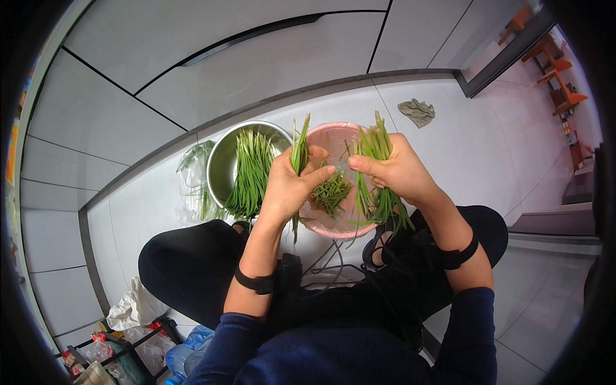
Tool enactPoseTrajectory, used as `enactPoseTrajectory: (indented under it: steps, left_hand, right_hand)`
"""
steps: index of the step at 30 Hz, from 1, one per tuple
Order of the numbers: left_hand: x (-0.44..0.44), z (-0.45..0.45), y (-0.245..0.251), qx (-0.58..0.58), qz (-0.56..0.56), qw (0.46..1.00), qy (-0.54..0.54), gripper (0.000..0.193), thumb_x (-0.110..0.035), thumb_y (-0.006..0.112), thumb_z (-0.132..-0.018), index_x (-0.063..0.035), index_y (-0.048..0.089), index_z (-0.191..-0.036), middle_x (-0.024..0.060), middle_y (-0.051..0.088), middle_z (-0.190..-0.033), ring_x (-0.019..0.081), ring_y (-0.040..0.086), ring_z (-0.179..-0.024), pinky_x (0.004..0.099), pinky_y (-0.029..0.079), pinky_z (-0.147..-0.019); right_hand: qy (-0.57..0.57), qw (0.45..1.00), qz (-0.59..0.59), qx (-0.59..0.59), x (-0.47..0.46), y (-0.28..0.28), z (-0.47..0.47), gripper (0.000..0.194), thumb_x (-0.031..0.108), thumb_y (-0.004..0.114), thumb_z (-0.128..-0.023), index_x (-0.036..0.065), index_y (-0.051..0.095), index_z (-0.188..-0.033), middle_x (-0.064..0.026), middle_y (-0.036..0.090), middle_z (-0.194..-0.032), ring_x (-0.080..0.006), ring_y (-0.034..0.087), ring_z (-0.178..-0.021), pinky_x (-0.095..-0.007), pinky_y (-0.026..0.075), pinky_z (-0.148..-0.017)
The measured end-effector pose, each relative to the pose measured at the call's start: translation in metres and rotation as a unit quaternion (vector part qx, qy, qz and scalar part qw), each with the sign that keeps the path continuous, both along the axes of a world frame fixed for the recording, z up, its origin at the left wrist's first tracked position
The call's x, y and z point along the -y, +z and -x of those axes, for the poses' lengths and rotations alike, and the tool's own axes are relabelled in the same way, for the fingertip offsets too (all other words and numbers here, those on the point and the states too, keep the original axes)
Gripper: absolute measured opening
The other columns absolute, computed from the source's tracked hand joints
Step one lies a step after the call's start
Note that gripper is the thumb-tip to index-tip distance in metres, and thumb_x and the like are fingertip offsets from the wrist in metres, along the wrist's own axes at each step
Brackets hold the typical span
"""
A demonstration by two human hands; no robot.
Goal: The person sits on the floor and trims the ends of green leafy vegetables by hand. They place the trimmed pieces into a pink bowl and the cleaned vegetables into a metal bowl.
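My left hand (288,185) holds a thin bunch of green garlic chives (299,149) between thumb and fingers, stems upward, above the left rim of a pink basin (339,235) lined with clear plastic. My right hand (399,168) grips a thicker bunch of chives (377,143) over the basin's right side, its leaves hanging down past the rim. Short green stem pieces (332,195) lie in a heap inside the basin. A stainless steel bowl (219,166) stands just left of it, with a large bundle of chives (250,173) leaning inside.
A clear plastic bag (190,197) with greens lies left of the bowl. Grey cabinets (288,53) run along the far side. A crumpled cloth (417,113) lies on the tiled floor. Blue plastic bottles (187,351) and a black rack (130,351) stand at lower left. Dark cables (332,269) hang between my knees.
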State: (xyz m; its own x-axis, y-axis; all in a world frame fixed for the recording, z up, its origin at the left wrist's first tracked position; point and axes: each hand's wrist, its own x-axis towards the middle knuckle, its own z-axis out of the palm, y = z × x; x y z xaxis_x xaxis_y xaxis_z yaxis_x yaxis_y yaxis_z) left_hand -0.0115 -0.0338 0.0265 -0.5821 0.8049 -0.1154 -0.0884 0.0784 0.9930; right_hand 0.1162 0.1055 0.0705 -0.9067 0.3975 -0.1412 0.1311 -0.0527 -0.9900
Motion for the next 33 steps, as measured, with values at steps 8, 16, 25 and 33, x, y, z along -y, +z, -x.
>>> enactPoseTrajectory:
  steps: [8, 16, 25, 33]
  left_hand:
    - [-0.005, -0.021, 0.003, 0.054, -0.029, 0.994, -0.087, 0.017, -0.014, 0.067, -0.082, 0.0004, 0.063, -0.088, -0.0085, 0.044, -0.059, 0.0016, 0.040, -0.055, 0.0188, 0.035, -0.050]
    - [-0.003, -0.024, 0.002, 0.113, -0.052, 0.988, -0.088, 0.015, -0.014, 0.064, -0.084, 0.0004, 0.062, -0.089, 0.0016, 0.062, -0.071, 0.0037, 0.050, -0.059, 0.0193, 0.039, -0.051]
    - [-0.001, -0.017, -0.003, 0.341, -0.140, 0.910, -0.188, 0.032, -0.030, 0.044, -0.096, 0.0010, 0.054, -0.096, -0.0067, 0.030, -0.058, 0.0033, 0.025, -0.046, 0.0192, 0.020, -0.042]
    - [0.000, -0.018, -0.002, 0.388, -0.131, 0.879, -0.245, 0.040, -0.033, 0.036, -0.098, 0.0032, 0.053, -0.094, -0.0044, 0.033, -0.060, 0.0036, 0.027, -0.047, 0.0177, 0.023, -0.042]
  right_hand:
    - [-0.060, 0.996, 0.064, -0.001, 0.007, -0.005, 0.004, 0.025, 0.010, 0.066, -0.080, -0.003, 0.056, -0.100, -0.0051, 0.063, -0.083, -0.0098, 0.058, -0.073, -0.0245, 0.047, -0.067]
    - [-0.084, 0.988, 0.121, -0.047, 0.015, -0.015, 0.005, 0.014, 0.011, 0.063, -0.083, 0.001, 0.056, -0.090, -0.0008, 0.056, -0.068, -0.0045, 0.049, -0.053, -0.0183, 0.038, -0.046]
    - [-0.137, 0.977, 0.090, -0.137, -0.002, -0.030, 0.009, 0.023, 0.022, 0.049, -0.094, 0.004, 0.053, -0.080, -0.0008, 0.050, -0.065, -0.0102, 0.047, -0.055, -0.0243, 0.040, -0.054]
    - [-0.074, 0.977, 0.180, -0.090, 0.011, -0.024, 0.008, 0.013, 0.011, 0.058, -0.088, 0.004, 0.053, -0.078, 0.0030, 0.046, -0.059, -0.0041, 0.039, -0.048, -0.0189, 0.031, -0.044]
